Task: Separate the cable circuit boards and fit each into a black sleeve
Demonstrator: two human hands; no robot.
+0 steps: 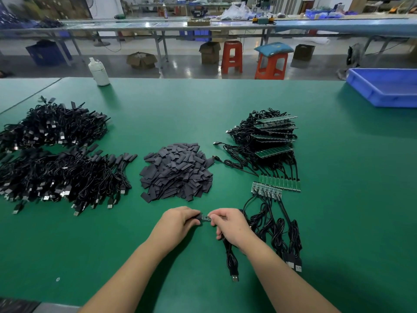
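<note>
Both hands were low over the green worktop [316, 222], just in front of the loose pile of sleeves [177, 171]. Left hand [178, 220] had its fingers curled round a black sleeve [196, 218], right hand [230, 224] pinched the small circuit board [205, 217]. The board lay roughly level, long axis running left-right, one end pointing into the sleeve's mouth. Its cable [231, 256] trailed down toward the camera from under the right hand.

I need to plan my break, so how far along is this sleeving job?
Done: big finished pile at left. In hand: left hand holds a black sleeve, right hand feeds a circuit board into it. Left: joined board strips and stacked bundles; plenty of loose sleeves.
</note>
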